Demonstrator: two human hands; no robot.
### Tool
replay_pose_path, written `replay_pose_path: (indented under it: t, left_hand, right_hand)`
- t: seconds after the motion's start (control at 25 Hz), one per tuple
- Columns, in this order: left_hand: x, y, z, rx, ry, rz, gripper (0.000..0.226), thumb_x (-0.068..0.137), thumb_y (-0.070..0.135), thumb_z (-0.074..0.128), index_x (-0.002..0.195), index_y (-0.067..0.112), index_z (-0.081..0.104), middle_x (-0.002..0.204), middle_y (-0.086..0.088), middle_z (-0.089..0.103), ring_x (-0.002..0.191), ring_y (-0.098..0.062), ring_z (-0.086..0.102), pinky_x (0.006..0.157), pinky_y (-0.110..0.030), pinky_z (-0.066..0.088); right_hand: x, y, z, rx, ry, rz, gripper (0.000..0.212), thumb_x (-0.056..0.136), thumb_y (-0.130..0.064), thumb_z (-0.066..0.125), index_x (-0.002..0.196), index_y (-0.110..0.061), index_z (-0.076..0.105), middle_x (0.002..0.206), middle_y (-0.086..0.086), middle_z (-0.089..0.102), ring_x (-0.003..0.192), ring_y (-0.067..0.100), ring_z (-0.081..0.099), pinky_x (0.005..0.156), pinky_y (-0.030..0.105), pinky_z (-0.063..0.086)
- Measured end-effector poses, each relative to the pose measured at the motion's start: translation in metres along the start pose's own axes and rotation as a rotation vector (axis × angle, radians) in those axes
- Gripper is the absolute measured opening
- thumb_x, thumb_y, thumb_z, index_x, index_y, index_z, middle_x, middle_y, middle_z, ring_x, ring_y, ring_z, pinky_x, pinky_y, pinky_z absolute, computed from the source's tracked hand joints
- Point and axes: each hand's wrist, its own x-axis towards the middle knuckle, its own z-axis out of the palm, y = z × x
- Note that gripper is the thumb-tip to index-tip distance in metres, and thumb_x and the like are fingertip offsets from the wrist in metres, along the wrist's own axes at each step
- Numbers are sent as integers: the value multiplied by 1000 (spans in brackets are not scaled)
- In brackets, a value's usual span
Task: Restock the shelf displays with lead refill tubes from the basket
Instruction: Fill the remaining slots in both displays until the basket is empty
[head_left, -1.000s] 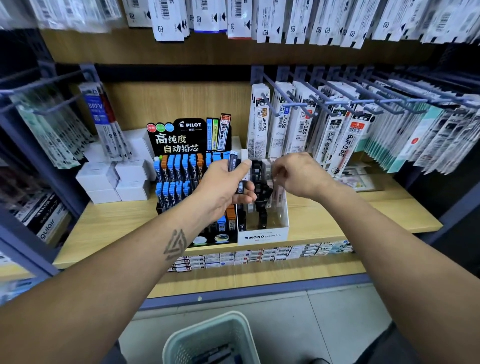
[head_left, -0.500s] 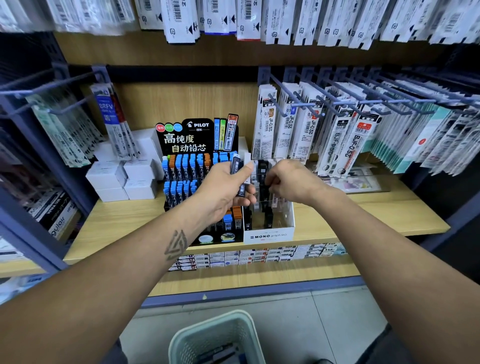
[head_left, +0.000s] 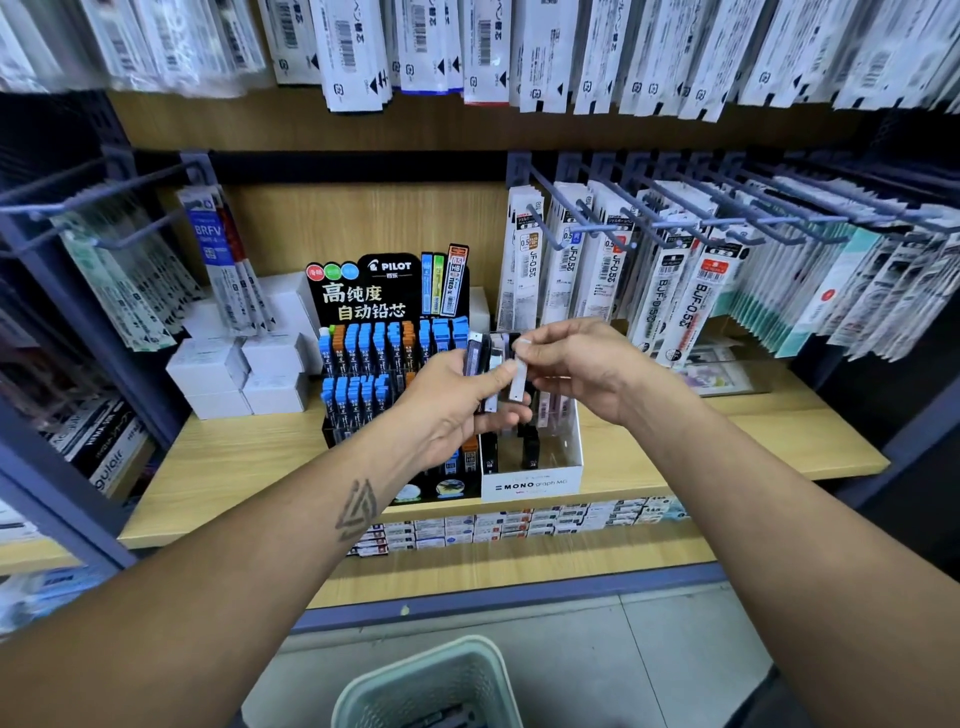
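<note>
A stationery shop's wooden shelf (head_left: 727, 447) fills the view, with packaged pen refills (head_left: 670, 291) hanging from blue pegs above it toward two o'clock and more packs across the top edge. At the centre of the shelf stands a black Pilot display (head_left: 384, 332), its slots filled with upright blue and orange lead tubes; their exact number cannot be counted. Touching its right side is a white Mono display box (head_left: 530, 480) holding a few dark tubes standing on end. Small white boxes (head_left: 239, 374) are stacked at nine o'clock of the Pilot display.

Both hands meet just above the Mono display box. The left hand (head_left: 457, 410) holds a small bundle of lead refill tubes (head_left: 480, 364) in a curled grip, thumb laid across them; their long axes run roughly vertical, tops pointing to twelve o'clock. At least two or three are in the bundle, but the precise count is hidden by the fingers. The right hand (head_left: 582, 369) pinches a single pale tube (head_left: 518, 376) between thumb and fingertips, a narrow grip near its upper end, so that it hangs upright with its lower end pointing at six o'clock toward the box.

At six o'clock on the floor, one pale green basket (head_left: 415, 686) shows its rim, with dark items blurred inside.
</note>
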Motion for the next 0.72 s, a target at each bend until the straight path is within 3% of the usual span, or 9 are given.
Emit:
replay_pose_path:
  t: [0.24, 0.4, 0.52, 0.72]
  left_hand:
    - [1, 6, 0, -99, 93, -103, 14, 95, 0, 62, 109, 1, 59, 104, -26, 70, 71, -33, 73, 53, -28, 60]
    - [7, 10, -2, -216, 180, -74, 37, 93, -3, 64, 127, -3, 52, 118, -27, 67, 79, -33, 73, 56, -32, 60]
    - [9, 9, -3, -156, 219, -38, 44, 93, -3, 65, 134, -4, 49, 111, -24, 68, 66, -26, 72, 53, -28, 59]
    - [7, 9, 0, 59, 217, 30, 10, 96, 0, 63, 101, 7, 58, 87, -14, 69, 55, -16, 60, 49, -21, 52]
  right_hand:
    - [-2, 1, -2, 42, -20, -157, 14, 84, 2, 75, 92, -9, 73, 78, 6, 72, 69, 16, 67, 67, 26, 55]
    - [-4, 3, -5, 54, -120, -224, 20, 79, 13, 73, 96, 1, 72, 85, 14, 72, 79, 21, 71, 75, 26, 58]
    - [-5, 7, -2, -81, -181, -206, 26, 76, 19, 72, 95, 2, 74, 92, 14, 74, 87, 20, 71, 77, 24, 56]
    - [-5, 5, -4, -183, -143, -117, 23, 87, 15, 58, 101, 2, 70, 89, 10, 73, 83, 19, 70, 82, 35, 59]
